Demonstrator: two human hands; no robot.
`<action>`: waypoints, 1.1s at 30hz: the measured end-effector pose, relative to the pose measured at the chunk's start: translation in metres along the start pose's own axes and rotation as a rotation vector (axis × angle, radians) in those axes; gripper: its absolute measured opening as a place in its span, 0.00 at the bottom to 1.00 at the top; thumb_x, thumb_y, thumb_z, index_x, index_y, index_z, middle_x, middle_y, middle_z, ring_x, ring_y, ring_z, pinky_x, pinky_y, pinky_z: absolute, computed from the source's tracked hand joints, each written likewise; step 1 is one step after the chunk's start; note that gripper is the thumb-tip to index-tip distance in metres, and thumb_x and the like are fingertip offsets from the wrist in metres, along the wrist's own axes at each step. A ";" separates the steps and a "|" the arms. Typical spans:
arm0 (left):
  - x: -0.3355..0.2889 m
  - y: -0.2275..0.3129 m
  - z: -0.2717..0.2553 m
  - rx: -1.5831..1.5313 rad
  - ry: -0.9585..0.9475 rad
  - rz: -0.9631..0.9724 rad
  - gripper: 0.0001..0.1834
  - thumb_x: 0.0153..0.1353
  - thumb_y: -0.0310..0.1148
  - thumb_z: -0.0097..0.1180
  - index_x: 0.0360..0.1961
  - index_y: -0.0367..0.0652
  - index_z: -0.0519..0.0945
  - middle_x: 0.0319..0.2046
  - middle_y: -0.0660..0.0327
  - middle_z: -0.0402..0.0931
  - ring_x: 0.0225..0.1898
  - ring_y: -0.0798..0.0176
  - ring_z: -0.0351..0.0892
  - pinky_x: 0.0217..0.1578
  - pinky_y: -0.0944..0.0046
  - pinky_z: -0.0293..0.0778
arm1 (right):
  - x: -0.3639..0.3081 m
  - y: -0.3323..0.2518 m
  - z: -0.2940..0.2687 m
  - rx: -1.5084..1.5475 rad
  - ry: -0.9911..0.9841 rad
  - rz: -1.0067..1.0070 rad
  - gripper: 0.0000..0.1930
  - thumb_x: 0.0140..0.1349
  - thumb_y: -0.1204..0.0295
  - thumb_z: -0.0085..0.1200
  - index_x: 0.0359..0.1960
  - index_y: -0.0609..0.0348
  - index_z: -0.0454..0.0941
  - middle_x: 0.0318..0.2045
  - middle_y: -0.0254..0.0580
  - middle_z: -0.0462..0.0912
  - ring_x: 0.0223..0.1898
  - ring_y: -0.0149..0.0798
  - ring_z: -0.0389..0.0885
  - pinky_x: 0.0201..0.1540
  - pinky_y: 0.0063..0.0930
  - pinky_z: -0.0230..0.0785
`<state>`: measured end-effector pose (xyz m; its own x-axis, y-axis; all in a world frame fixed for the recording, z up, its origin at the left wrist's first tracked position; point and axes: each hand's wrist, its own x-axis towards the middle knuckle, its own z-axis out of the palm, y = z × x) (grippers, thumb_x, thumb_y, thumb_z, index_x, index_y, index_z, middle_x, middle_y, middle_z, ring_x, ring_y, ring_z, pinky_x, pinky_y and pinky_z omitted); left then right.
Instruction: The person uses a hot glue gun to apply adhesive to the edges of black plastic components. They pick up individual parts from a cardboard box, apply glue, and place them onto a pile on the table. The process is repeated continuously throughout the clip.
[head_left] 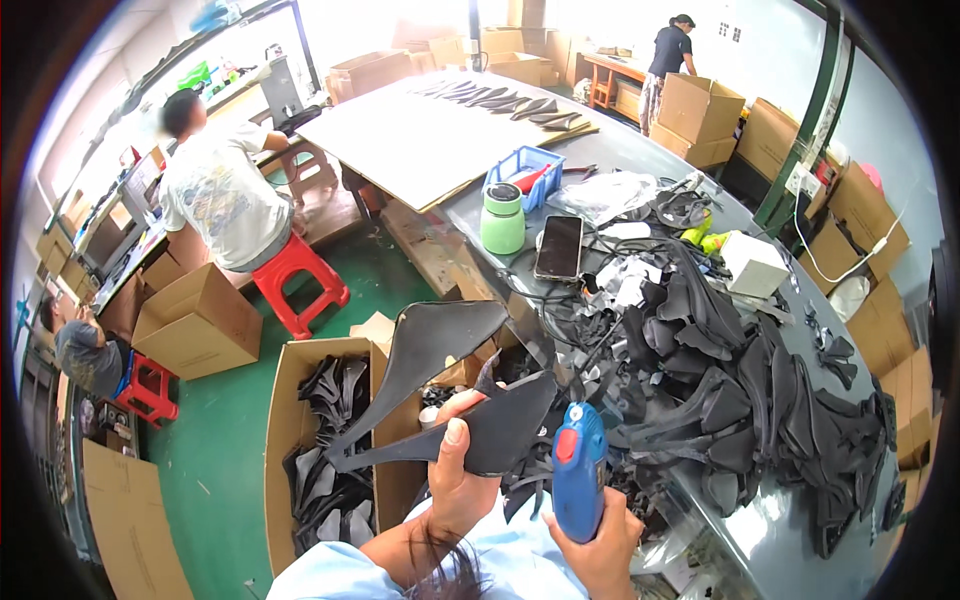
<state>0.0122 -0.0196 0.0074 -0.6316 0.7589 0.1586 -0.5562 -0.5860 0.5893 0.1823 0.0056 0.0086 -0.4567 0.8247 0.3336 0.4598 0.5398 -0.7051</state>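
1. Black, bendy-looking forked piece (505,430): just below centre of the view, around 6-7 o'clock. Left hand (465,490) has it pinched, thumb on the near face, fingers curled behind.
2. Right hand (600,550), 5 o'clock, is wrapped around a blue handheld tool (579,475), its nose toward 12. It's right beside the piece's wide end — can't tell if they touch.
3. My take: grip near whichever edge you're working so it won't flap, but keep that thumb clear of the nose.
4. Rotate the piece, not your tool wrist, and go slow on curves.
5. That loose hair (440,560) by the left wrist? Tie it back.
6. Black pile (740,400) at 4 o'clock — don't let the tool snag it.
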 end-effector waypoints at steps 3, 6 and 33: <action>-0.001 -0.002 -0.004 0.014 -0.001 0.039 0.22 0.61 0.42 0.48 0.51 0.39 0.66 0.51 0.51 0.67 0.53 0.56 0.67 0.55 0.55 0.62 | -0.003 -0.001 0.002 -0.019 -0.018 -0.024 0.29 0.40 0.64 0.69 0.42 0.63 0.68 0.24 0.54 0.76 0.26 0.53 0.77 0.29 0.38 0.69; -0.002 -0.002 -0.006 0.027 -0.027 0.043 0.23 0.60 0.41 0.50 0.51 0.39 0.66 0.51 0.49 0.67 0.52 0.55 0.68 0.55 0.55 0.63 | -0.002 -0.002 0.002 -0.024 -0.025 -0.044 0.28 0.40 0.64 0.69 0.41 0.63 0.68 0.24 0.54 0.76 0.25 0.53 0.77 0.29 0.38 0.69; 0.049 0.086 0.009 0.581 -0.256 -0.428 0.15 0.51 0.26 0.55 0.41 0.34 0.73 0.40 0.54 0.76 0.42 0.65 0.75 0.46 0.66 0.70 | -0.005 0.014 -0.003 -0.200 -0.091 -0.333 0.27 0.32 0.73 0.66 0.37 0.66 0.68 0.18 0.42 0.72 0.17 0.44 0.73 0.24 0.33 0.66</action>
<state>-0.0616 -0.0300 0.0731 -0.2408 0.9697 -0.0409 -0.3058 -0.0358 0.9514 0.1931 0.0094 -0.0010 -0.6673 0.5853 0.4605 0.4105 0.8050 -0.4284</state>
